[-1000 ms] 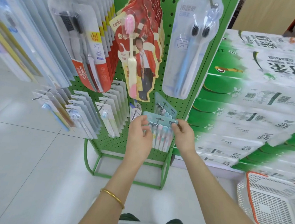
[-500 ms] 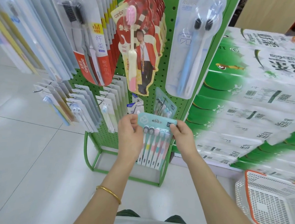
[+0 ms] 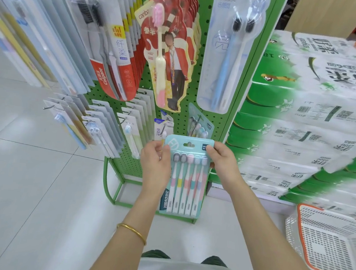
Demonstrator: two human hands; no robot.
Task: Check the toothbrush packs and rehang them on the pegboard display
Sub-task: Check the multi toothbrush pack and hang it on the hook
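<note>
At pegboard (image 3: pixel 198 76) — left hand (image 3: pixel 156 165), right hand (image 3: pixel 222 162) pinch toothbrush pack (image 3: pixel 187 178), seemingly unhooked.

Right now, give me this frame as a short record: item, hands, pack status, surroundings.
item: teal card pack of five toothbrushes
left hand: grips its upper left edge
right hand: pinches its upper right corner
status: upright, off any hook, in front of the green pegboard display
nearby: white plastic basket with orange rim on floor

I stand in a shop: packaged toothbrushes hang on a green pegboard display (image 3: pixel 200 89), stacked tissue packs (image 3: pixel 316 116) at right.
</note>
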